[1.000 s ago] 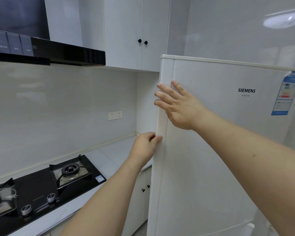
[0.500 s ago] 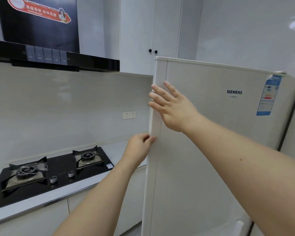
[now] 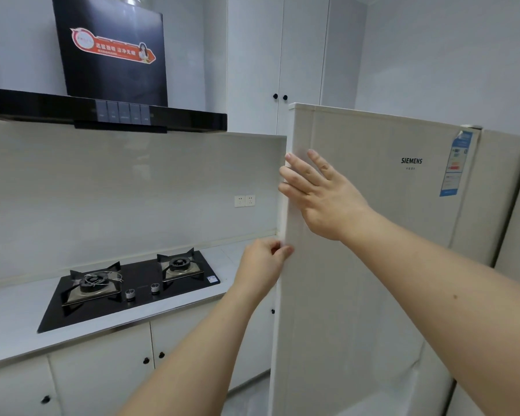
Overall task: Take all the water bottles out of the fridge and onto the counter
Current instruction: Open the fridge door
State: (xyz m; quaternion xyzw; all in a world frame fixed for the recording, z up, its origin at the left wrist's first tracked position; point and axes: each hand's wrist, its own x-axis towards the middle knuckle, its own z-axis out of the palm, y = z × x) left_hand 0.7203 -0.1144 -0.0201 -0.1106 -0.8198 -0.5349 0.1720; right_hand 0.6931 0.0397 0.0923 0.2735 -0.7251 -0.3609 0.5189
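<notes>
A tall cream fridge door (image 3: 382,223) with a SIEMENS logo fills the right half of the view. It stands swung out from the fridge body at the far right. My left hand (image 3: 263,264) grips the door's left edge at counter height, fingers curled round it. Higher up, my right hand (image 3: 318,195) lies flat on the door's front with straight fingers near the same edge. The fridge's inside and any water bottles are hidden behind the door. The white counter (image 3: 9,322) runs along the left wall.
A black two-burner gas hob (image 3: 138,285) is set into the counter. A black range hood (image 3: 102,112) hangs above it. White base cabinets (image 3: 102,373) sit under the counter and wall cabinets (image 3: 278,64) above. Two sockets (image 3: 244,201) are on the backsplash.
The fridge door has swung further out towards me with both hands on its left edge. My view has shifted left, showing more of the hob and counter.
</notes>
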